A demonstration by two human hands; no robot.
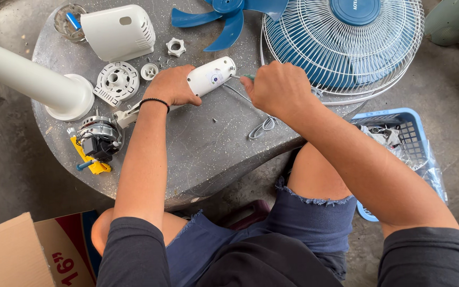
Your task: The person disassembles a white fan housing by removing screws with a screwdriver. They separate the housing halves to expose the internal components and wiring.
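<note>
Left hand (172, 86) clenched around a white plastic fan part (208, 77), pressing it down on the grey stone table (208, 143), near the middle of the top. Right hand (278, 89) closed on a screwdriver (238, 77), only the green neck and thin shaft visible, tip meeting the end of the white part just beyond the left fingers. Probably light and hollow, smooth shell, a bit slippery, likely to crack under hard pressure; best held around the thick middle, as now, with the end left free for the tool. A grey cable (261, 126) trailing from the part to the table edge. Around: fan motor (98, 137) at the left, white round cap (117, 81), blue fan blade (228, 16), wire fan guard (346, 42), blue basket (410, 133) on the floor.
</note>
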